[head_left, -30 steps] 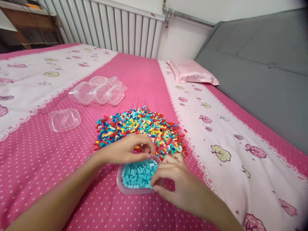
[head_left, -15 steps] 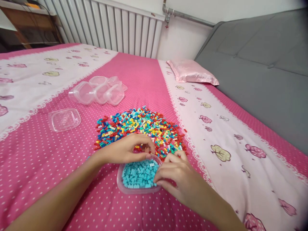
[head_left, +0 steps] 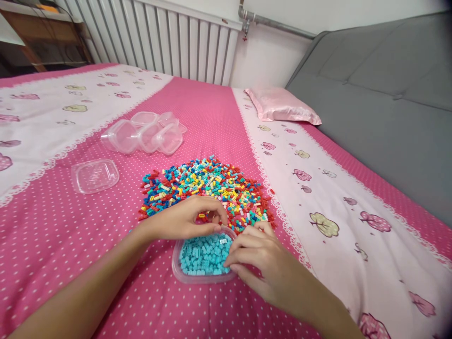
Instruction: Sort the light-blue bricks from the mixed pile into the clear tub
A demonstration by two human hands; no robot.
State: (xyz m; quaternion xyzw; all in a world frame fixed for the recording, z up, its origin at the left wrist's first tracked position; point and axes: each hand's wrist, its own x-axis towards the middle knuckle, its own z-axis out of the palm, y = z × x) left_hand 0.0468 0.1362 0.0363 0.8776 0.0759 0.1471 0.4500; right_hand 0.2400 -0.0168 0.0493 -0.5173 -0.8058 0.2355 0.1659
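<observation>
A clear plastic container point(head_left: 176, 268) full of light-blue toy bricks point(head_left: 205, 256) sits on the bed in front of me. One paler brick point(head_left: 223, 241) lies on top of them. My left hand point(head_left: 192, 217) is curled at the far rim, its thumb and fingers bent around the edge. At the right side, my right hand point(head_left: 261, 259) has bent fingers over the rim, the tips just reaching the bricks inside; its thumb lies close to the index finger. Behind both hands spreads a mixed pile of small coloured bricks point(head_left: 208, 181), partly covered by my left hand.
Several clear empty containers point(head_left: 141, 134) lie stacked on their sides at the back left, with a clear lid point(head_left: 95, 176) nearer. A pink pillow point(head_left: 282, 106) rests by the grey headboard point(head_left: 374, 89). A white radiator point(head_left: 169, 37) stands beyond the bed.
Hardly anything differs. My right hand's fingertips have shifted slightly left at the container's rim; my left hand and the pile stay put.
</observation>
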